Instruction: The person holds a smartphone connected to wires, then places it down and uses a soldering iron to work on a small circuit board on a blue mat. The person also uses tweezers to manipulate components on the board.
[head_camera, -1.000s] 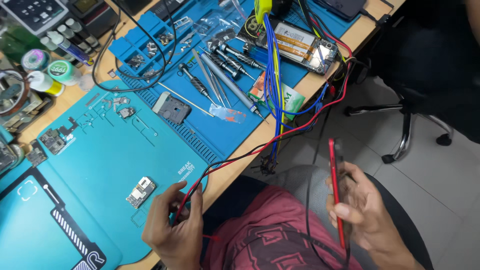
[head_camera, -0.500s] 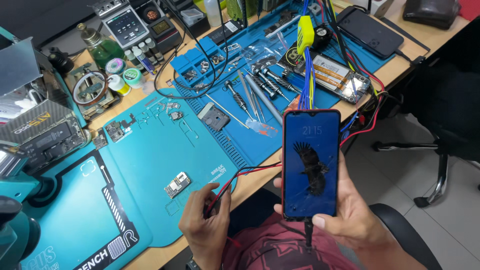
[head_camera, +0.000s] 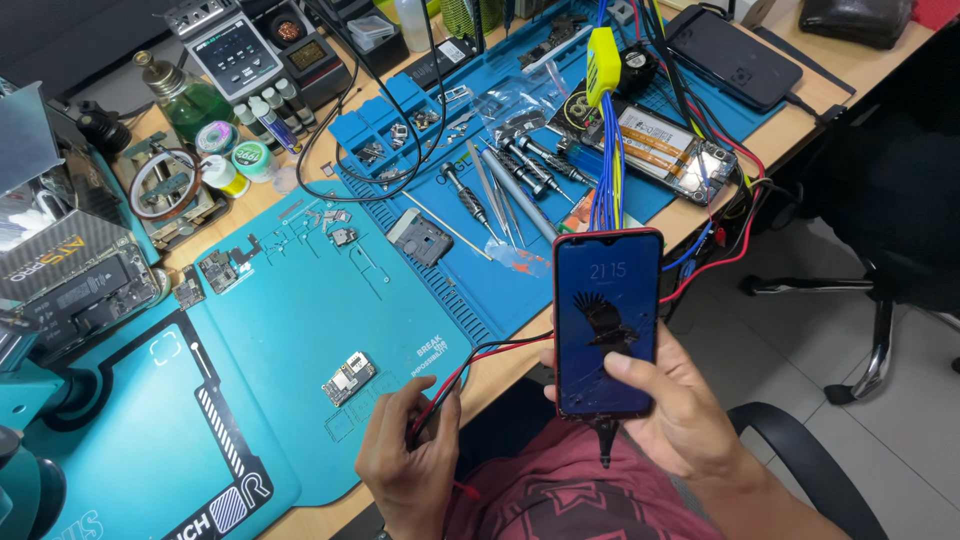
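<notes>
Smartphone (head_camera: 607, 322), red-edged with its screen lit on a bird picture, stands upright in our right hand (head_camera: 668, 415), fingers wrapped behind it and thumb pressed on the glass, just off the bench edge. Left of the smartphone, our left hand (head_camera: 408, 462) pinches red and black leads (head_camera: 470, 362) between curled fingers. Beyond the smartphone lie a blue work mat (head_camera: 300, 330) and a small circuit board (head_camera: 348, 377); farther left, green-lidded round tins (head_camera: 252, 158).
</notes>
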